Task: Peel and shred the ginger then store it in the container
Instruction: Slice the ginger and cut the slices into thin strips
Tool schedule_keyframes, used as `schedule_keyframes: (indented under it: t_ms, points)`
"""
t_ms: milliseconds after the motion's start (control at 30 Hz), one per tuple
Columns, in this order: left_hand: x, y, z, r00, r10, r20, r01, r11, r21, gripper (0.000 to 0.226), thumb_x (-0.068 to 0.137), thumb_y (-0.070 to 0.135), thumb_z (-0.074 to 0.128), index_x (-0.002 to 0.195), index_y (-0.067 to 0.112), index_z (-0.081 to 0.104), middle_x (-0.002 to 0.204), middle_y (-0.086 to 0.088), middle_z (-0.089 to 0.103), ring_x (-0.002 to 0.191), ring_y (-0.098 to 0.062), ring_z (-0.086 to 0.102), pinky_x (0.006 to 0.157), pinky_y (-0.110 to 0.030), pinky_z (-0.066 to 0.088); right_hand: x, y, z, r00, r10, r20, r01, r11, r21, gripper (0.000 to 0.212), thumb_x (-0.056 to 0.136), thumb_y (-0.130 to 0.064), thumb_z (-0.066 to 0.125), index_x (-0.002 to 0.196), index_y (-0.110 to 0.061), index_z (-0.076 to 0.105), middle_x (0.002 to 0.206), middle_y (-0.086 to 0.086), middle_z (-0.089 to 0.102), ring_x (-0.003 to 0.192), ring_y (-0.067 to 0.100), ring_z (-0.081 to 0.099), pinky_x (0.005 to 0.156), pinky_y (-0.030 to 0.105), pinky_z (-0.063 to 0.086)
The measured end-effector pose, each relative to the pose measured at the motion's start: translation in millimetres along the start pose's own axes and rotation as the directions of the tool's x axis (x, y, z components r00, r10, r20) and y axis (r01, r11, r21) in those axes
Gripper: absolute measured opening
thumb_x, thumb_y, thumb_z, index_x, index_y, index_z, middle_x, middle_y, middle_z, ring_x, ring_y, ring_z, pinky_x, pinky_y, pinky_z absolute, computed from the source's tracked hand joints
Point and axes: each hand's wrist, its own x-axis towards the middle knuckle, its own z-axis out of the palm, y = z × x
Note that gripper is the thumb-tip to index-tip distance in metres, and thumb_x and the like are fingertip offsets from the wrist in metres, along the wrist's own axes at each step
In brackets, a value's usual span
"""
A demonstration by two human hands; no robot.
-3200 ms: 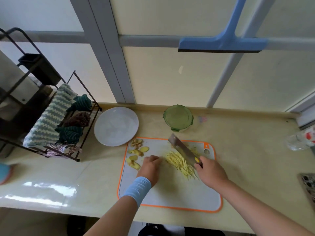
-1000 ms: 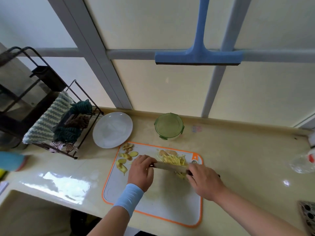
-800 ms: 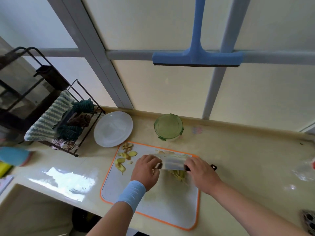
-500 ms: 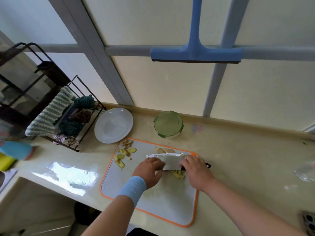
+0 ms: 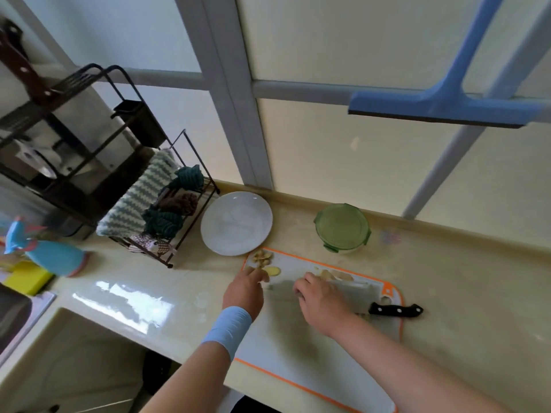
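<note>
Head view, some motion blur.

- Cutting board [image 5: 313,347], white with orange rim, lies flat on the bench [image 5: 465,281].
- Knife [image 5: 395,310] lies flat on the board's right part; the black handle juts past the right rim and nothing grips it. The blade's left end is hidden under the right hand.
- Right hand [image 5: 322,301]: back up, fingers bent down with tips on the board, resting partly over the blade. Cannot tell whether it holds anything.
- Left hand [image 5: 244,290], light blue wristband [image 5: 228,326]: at the board's left edge, fingertips at the ginger slices [image 5: 264,259] in the far-left corner. Pinching or only touching: cannot tell.
- Hands are apart, bare board between them.
- More ginger pieces [image 5: 335,275] lie just beyond the right hand, at the board's far edge.
- Container [image 5: 342,228], green, lid on, stands on the bench just behind the board.
- White plate [image 5: 236,223] lies left of the container, near the board's corner.
</note>
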Motion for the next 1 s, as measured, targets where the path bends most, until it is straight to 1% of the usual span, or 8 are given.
schedule_keyframes:
  t_ms: [100, 267, 433, 600, 767, 867, 933, 1000]
  points:
    - [11.7, -45.8, -12.0, 0.996, -0.088, 0.011, 0.088, 0.995, -0.043, 0.036, 0.093, 0.012, 0.052, 0.121, 0.032, 0.063, 0.122, 0.007, 0.056, 0.108, -0.019, 0.058, 0.085, -0.029, 0.050, 28.4, -37.4, 16.1, 0.993, 0.055, 0.109, -0.057, 0.998, 0.021, 0.019, 0.097, -0.026, 0.049, 0.111, -0.019, 0.059, 0.116, 0.004, 0.054, 0.105, 0.030, 0.058, 0.086, 0.040, 0.047]
    - [34.2, -87.3, -13.9, 0.992, 0.060, 0.112, -0.058, 0.998, -0.013, 0.034, 0.096, 0.027, 0.054, 0.127, 0.038, 0.061, 0.123, 0.009, 0.055, 0.110, -0.016, 0.057, 0.081, -0.026, 0.048, 65.9, -79.5, 46.6, 0.969, 0.201, 0.141, -0.183, 0.975, -0.126, 0.028, 0.099, -0.021, 0.047, 0.126, -0.021, 0.049, 0.128, 0.005, 0.047, 0.115, 0.029, 0.054, 0.087, 0.040, 0.046]
    - [49.5, -86.3, -4.2, 0.964, 0.174, 0.203, -0.188, 0.981, 0.053, 0.030, 0.093, 0.044, 0.056, 0.121, 0.038, 0.066, 0.119, 0.002, 0.056, 0.113, -0.021, 0.052, 0.086, -0.033, 0.049, 82.3, -86.8, 67.7, 0.955, 0.281, 0.090, -0.272, 0.957, -0.099, 0.034, 0.096, -0.020, 0.047, 0.130, -0.021, 0.046, 0.130, 0.005, 0.045, 0.115, 0.031, 0.056, 0.086, 0.044, 0.049]
    - [53.0, -90.7, 1.9, 0.968, 0.205, 0.143, -0.203, 0.979, -0.028, 0.024, 0.089, 0.044, 0.062, 0.110, 0.039, 0.072, 0.114, 0.005, 0.058, 0.111, -0.017, 0.051, 0.087, -0.030, 0.047, 91.6, -86.6, 74.3, 0.957, 0.274, 0.092, -0.269, 0.961, -0.068, 0.030, 0.093, -0.018, 0.051, 0.122, -0.025, 0.056, 0.125, 0.006, 0.047, 0.111, 0.032, 0.056, 0.083, 0.044, 0.051]
    - [51.6, -98.7, -0.1, 0.954, 0.209, 0.215, -0.191, 0.976, -0.102, 0.032, 0.085, 0.049, 0.065, 0.115, 0.040, 0.070, 0.113, 0.006, 0.059, 0.110, -0.018, 0.051, 0.091, -0.030, 0.046, 92.6, -88.7, 71.2, 0.961, 0.274, 0.024, -0.272, 0.961, -0.051, 0.024, 0.094, -0.025, 0.054, 0.114, -0.030, 0.066, 0.117, 0.005, 0.054, 0.102, 0.032, 0.061, 0.078, 0.042, 0.051]
    - [49.5, -100.9, 0.3, 0.927, 0.348, 0.136, -0.355, 0.935, 0.024, 0.039, 0.078, 0.050, 0.064, 0.114, 0.036, 0.071, 0.104, 0.003, 0.064, 0.098, -0.025, 0.056, 0.081, -0.034, 0.049, 85.2, -89.9, 69.5, 0.960, 0.273, -0.057, -0.275, 0.961, -0.026, 0.009, 0.090, -0.023, 0.060, 0.093, -0.021, 0.068, 0.101, 0.006, 0.058, 0.081, 0.034, 0.065, 0.062, 0.041, 0.050]
    - [46.5, -97.5, 2.2, 0.890, 0.431, 0.147, -0.443, 0.895, 0.053, 0.040, 0.073, 0.046, 0.068, 0.112, 0.036, 0.072, 0.106, 0.003, 0.065, 0.096, -0.026, 0.056, 0.079, -0.034, 0.049, 74.9, -87.3, 66.8, 0.953, 0.293, -0.076, -0.296, 0.954, -0.035, 0.011, 0.092, -0.025, 0.057, 0.095, -0.020, 0.066, 0.101, 0.005, 0.061, 0.083, 0.034, 0.066, 0.065, 0.040, 0.050]
    - [40.5, -91.4, 3.7, 0.874, 0.439, 0.207, -0.462, 0.883, 0.078, 0.036, 0.078, 0.044, 0.070, 0.114, 0.039, 0.072, 0.116, 0.006, 0.062, 0.106, -0.023, 0.051, 0.088, -0.034, 0.046, 60.8, -82.7, 63.8, 0.945, 0.322, -0.064, -0.324, 0.946, -0.013, 0.016, 0.094, -0.026, 0.053, 0.097, -0.020, 0.067, 0.103, 0.005, 0.063, 0.088, 0.034, 0.066, 0.071, 0.038, 0.050]
